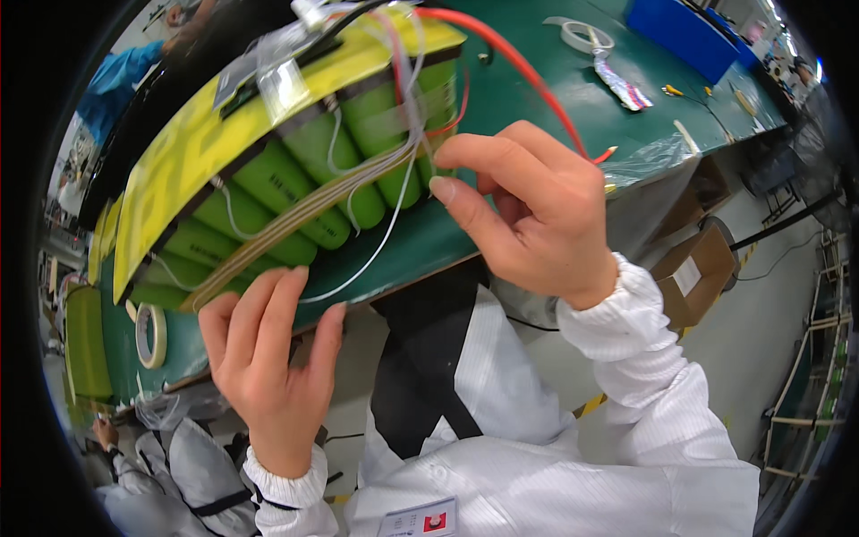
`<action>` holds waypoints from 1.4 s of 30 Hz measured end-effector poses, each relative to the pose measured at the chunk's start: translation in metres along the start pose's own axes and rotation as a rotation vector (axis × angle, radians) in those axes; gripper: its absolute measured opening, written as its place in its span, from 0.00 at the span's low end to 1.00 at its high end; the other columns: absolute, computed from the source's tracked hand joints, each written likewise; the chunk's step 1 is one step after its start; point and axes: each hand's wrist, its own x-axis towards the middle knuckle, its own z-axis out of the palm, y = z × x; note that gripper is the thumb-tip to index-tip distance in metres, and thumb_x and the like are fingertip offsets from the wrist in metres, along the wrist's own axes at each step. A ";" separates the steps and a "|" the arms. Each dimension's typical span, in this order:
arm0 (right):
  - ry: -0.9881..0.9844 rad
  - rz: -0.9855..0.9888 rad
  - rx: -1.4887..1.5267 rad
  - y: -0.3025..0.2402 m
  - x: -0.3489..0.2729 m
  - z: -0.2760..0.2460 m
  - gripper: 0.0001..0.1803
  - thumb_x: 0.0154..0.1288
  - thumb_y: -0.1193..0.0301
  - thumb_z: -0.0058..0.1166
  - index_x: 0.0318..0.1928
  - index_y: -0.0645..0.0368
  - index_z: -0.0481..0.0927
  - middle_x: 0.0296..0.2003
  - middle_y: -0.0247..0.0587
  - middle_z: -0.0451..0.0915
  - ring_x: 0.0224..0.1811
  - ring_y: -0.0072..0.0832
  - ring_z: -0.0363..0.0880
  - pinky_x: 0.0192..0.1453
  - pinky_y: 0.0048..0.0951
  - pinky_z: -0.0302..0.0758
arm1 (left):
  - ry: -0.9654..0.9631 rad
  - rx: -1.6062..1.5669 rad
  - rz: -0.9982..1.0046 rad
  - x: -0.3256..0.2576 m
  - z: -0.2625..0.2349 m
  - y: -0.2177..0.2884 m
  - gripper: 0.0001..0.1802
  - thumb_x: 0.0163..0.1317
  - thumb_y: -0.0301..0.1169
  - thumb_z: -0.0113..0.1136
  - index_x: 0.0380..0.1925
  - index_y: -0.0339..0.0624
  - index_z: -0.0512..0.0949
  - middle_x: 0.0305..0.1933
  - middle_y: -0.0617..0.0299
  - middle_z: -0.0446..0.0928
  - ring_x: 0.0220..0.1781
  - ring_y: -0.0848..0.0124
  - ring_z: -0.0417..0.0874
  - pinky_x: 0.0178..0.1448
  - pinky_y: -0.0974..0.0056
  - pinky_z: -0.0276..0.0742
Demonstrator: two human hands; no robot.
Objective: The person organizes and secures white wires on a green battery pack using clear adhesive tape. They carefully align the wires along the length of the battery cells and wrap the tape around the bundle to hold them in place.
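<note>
A battery pack of green cylindrical cells with yellow board on top lies on the bench in front of me. A bundle of thin wires runs slantwise across the cells, with strips of tan tape along it. My right hand is at the pack's right end, thumb and forefinger pinching a thin pale wire beside the bundle. Against the pack's lower left edge rest the fingertips of my left hand, thumb held apart. Near that thumb a loose white wire curves down.
A thick red cable arches from the pack over the green bench. Tape rolls lie at the far right and left. A blue bin stands at the back; a cardboard box is below, right. Other people work nearby.
</note>
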 end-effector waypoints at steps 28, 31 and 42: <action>0.028 -0.240 -0.061 0.017 0.016 0.035 0.10 0.51 0.73 0.72 0.32 0.54 0.81 0.27 0.33 0.72 0.22 0.32 0.76 0.25 0.32 0.73 | 0.104 0.147 -0.104 -0.009 -0.001 -0.039 0.06 0.54 0.21 0.74 0.32 0.36 0.86 0.32 0.62 0.83 0.37 0.65 0.74 0.48 0.63 0.71; 0.019 -0.226 -0.019 0.016 0.015 0.031 0.12 0.50 0.75 0.72 0.35 0.55 0.83 0.27 0.34 0.74 0.23 0.32 0.77 0.25 0.31 0.73 | 0.098 0.157 -0.104 -0.009 -0.001 -0.041 0.07 0.54 0.21 0.74 0.33 0.36 0.86 0.32 0.62 0.83 0.37 0.64 0.74 0.48 0.62 0.71; 0.047 0.179 0.260 0.008 0.017 0.015 0.12 0.49 0.81 0.68 0.35 0.58 0.81 0.24 0.31 0.77 0.21 0.18 0.74 0.22 0.20 0.68 | 0.093 0.151 -0.070 -0.012 -0.002 -0.043 0.09 0.53 0.18 0.73 0.34 0.35 0.86 0.33 0.62 0.83 0.39 0.64 0.75 0.48 0.61 0.72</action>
